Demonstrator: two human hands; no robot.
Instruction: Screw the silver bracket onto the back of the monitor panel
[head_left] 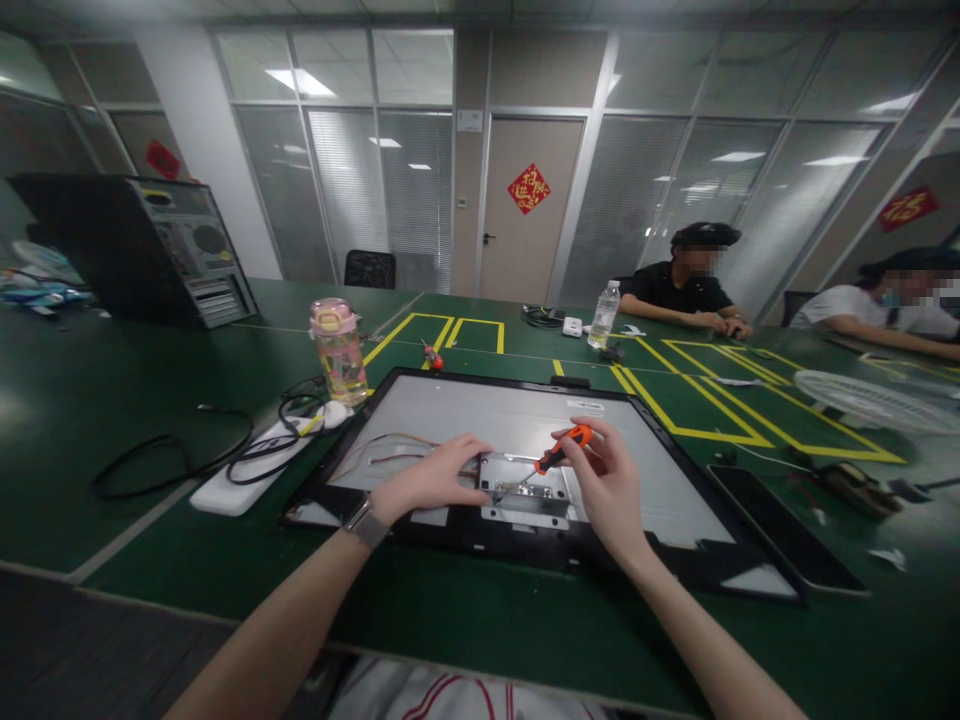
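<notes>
A monitor panel (660, 470) lies face down on the green table, its grey metal back up. A small metal bracket plate (525, 492) sits at its near middle. My right hand (609, 480) is closed round an orange-handled screwdriver (564, 445), its tip down on the plate. My left hand (431, 478) rests on the panel at the plate's left edge, fingers curled against it. Thin coloured wires (379, 445) run across the panel to the left.
A pink-lidded bottle (339, 352) and black cables on a white strip (247, 465) lie left. A computer case (161, 250) stands far left. Two seated people, a water bottle (604, 315), a fan grille (870, 400) and a black panel (780, 525) are to the right.
</notes>
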